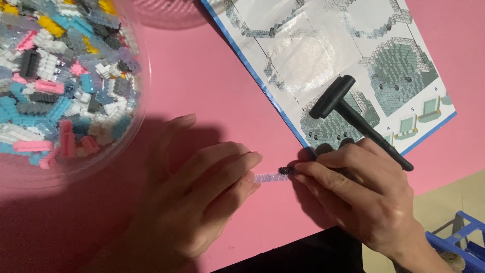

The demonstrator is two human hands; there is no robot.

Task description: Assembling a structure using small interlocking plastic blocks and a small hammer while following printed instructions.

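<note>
1. the left hand [202,202] is laid palm down on the pink table [212,76], fingers held together and pointing right, thumb spread upward; its fingertips are pinched on the left end of a short row of clear bricks [270,177].
2. the right hand [361,194] is brought in from the lower right, fingers curled, and a small dark brick [286,171] is pinched at the row's right end.
3. a black hammer tool [356,119] is tucked in the right hand, its head resting over the instruction sheet [323,45].
4. a clear round tub [139,108] of mixed bricks is seen at upper left, near the left hand.
</note>
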